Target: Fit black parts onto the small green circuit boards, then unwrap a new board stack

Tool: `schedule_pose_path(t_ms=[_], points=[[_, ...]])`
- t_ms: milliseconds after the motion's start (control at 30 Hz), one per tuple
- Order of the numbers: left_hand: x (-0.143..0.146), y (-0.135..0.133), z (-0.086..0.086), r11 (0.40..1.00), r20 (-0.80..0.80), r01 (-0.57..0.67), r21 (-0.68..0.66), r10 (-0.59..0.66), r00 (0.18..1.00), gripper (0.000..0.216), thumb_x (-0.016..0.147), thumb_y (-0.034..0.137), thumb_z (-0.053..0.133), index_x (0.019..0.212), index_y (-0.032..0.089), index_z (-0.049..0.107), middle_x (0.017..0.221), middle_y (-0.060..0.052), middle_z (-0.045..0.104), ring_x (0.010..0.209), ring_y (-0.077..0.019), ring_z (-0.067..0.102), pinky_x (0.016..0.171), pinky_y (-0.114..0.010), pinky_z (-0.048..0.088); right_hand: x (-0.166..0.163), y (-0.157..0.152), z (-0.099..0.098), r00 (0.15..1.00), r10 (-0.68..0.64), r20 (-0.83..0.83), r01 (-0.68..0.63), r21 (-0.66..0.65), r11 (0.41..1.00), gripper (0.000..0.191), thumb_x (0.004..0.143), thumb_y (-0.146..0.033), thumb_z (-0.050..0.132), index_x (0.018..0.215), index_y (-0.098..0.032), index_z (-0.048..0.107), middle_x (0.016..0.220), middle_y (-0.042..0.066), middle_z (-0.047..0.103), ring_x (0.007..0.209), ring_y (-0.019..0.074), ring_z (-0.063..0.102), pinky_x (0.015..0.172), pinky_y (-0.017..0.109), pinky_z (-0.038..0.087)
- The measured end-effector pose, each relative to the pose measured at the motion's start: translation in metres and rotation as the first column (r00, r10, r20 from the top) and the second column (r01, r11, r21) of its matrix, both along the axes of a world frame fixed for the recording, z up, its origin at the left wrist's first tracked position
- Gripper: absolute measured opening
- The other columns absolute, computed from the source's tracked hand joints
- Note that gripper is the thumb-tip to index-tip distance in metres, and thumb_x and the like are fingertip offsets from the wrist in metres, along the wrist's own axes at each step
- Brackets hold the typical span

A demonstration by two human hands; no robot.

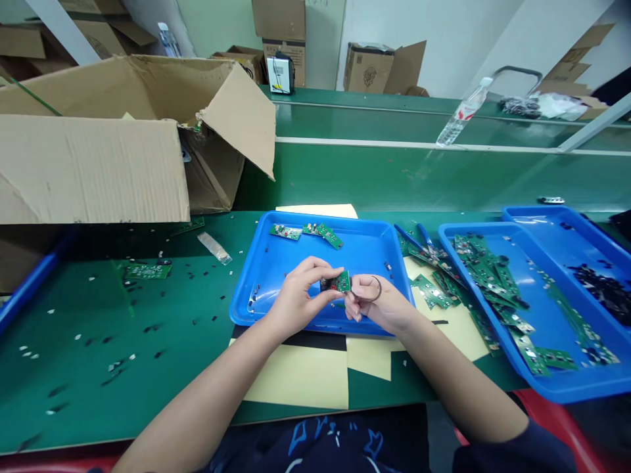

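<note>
My left hand point(300, 295) and my right hand point(377, 303) meet over the near edge of a blue tray point(365, 253). Between their fingertips they pinch a small green circuit board point(341, 282) with dark parts on it. Both hands are closed on it, the left from the left side, the right from the right. A thin dark ring point(371, 290) loops by my right fingers. At the far side of the tray lie three more green boards point(305, 230).
An open cardboard box point(98, 164) stands at the left. Two blue trays at the right hold several green boards point(486, 276) and dark parts point(604, 289). Blue-handled cutters point(419, 238), yellow sheets point(300, 378), scattered small bits, a lying plastic bottle point(463, 118).
</note>
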State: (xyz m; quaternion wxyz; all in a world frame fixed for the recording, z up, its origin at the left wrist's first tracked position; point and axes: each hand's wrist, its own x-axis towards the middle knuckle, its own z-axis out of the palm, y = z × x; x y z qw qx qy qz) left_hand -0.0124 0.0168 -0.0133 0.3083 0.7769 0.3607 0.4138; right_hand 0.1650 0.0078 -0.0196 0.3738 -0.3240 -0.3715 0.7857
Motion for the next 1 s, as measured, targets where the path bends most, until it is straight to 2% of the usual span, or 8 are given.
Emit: schedule_pose_path(t_ms=[200,400,533,633,733,800,867,1000], points=[[0.0,0.0,0.0,0.998,0.047,0.02,-0.06,-0.017,0.999,0.024,0.077,0.026,0.066,0.1,0.017,0.066,0.09,-0.007,0.059,0.084,-0.0171,0.059,0.075,-0.03,0.05,-0.003,-0.001,-0.003,0.999,-0.018,-0.046,0.019,0.026,0.999,0.033,0.065,-0.037,0.073,0.053,-0.017,0.049,0.044,-0.005,0.052,0.039,0.0091,0.047,0.049,0.027,0.042],[0.001,-0.004,0.0,0.981,0.12,0.124,-0.151,-0.106,0.987,0.026,0.076,0.026,0.067,0.1,0.017,0.067,0.09,-0.006,0.058,0.079,-0.0152,0.059,0.071,-0.028,0.052,0.002,-0.001,-0.004,0.997,0.07,-0.014,-0.067,0.127,0.99,0.032,0.069,-0.04,0.068,0.055,-0.017,0.05,0.044,-0.005,0.05,0.04,0.0091,0.046,0.051,0.027,0.042],[0.005,-0.007,0.003,0.937,0.153,0.138,-0.32,-0.093,0.984,0.025,0.074,0.028,0.067,0.096,0.017,0.068,0.09,-0.006,0.059,0.081,-0.0164,0.06,0.067,-0.026,0.053,0.003,-0.002,-0.006,0.972,-0.021,0.235,-0.065,0.353,0.933,0.027,0.069,-0.032,0.066,0.054,-0.017,0.05,0.048,-0.004,0.049,0.045,0.0084,0.043,0.048,0.024,0.038],[0.006,-0.004,0.004,0.904,0.22,0.059,-0.424,0.039,0.975,0.024,0.071,0.029,0.069,0.092,0.015,0.069,0.09,-0.008,0.061,0.084,-0.018,0.06,0.065,-0.025,0.052,0.004,-0.001,-0.007,0.926,-0.121,0.356,-0.061,0.459,0.886,0.022,0.072,-0.024,0.063,0.055,-0.016,0.051,0.051,-0.004,0.05,0.048,0.0085,0.044,0.047,0.022,0.037],[0.003,0.001,0.005,0.862,0.309,0.001,-0.506,0.18,0.934,0.026,0.067,0.029,0.072,0.088,0.014,0.068,0.086,-0.006,0.062,0.078,-0.0165,0.06,0.068,-0.026,0.051,0.009,0.001,-0.004,0.946,-0.25,0.209,0.108,0.524,0.845,0.009,0.08,-0.028,0.056,0.079,-0.019,0.058,0.067,-0.001,0.061,0.053,0.0105,0.053,0.055,0.027,0.045],[0.003,0.001,0.007,0.821,0.35,0.049,-0.569,0.188,0.918,0.027,0.067,0.031,0.073,0.086,0.013,0.067,0.082,-0.005,0.062,0.071,-0.0147,0.06,0.067,-0.027,0.051,0.011,0.001,-0.001,0.929,-0.35,0.117,0.23,0.56,0.796,0.022,0.082,-0.031,0.056,0.102,-0.024,0.054,0.093,0.003,0.065,0.058,0.0106,0.057,0.062,0.03,0.049],[0.005,-0.001,0.009,0.773,0.35,0.133,-0.62,0.121,0.929,0.027,0.066,0.033,0.073,0.083,0.012,0.067,0.08,-0.005,0.063,0.066,-0.0139,0.059,0.065,-0.028,0.05,0.011,0.0,0.001,0.921,-0.377,0.095,0.257,0.58,0.773,0.035,0.081,-0.032,0.058,0.114,-0.028,0.047,0.11,0.006,0.061,0.06,0.01,0.057,0.064,0.032,0.051],[0.013,-0.008,0.008,0.721,0.332,0.215,-0.658,0.021,0.943,0.028,0.066,0.036,0.073,0.08,0.012,0.067,0.074,-0.005,0.065,0.066,-0.0143,0.059,0.065,-0.028,0.049,0.005,-0.004,0.0,0.929,-0.334,0.161,0.194,0.556,0.808,0.038,0.079,-0.029,0.059,0.114,-0.025,0.044,0.094,0.004,0.065,0.066,0.012,0.059,0.059,0.028,0.052]])
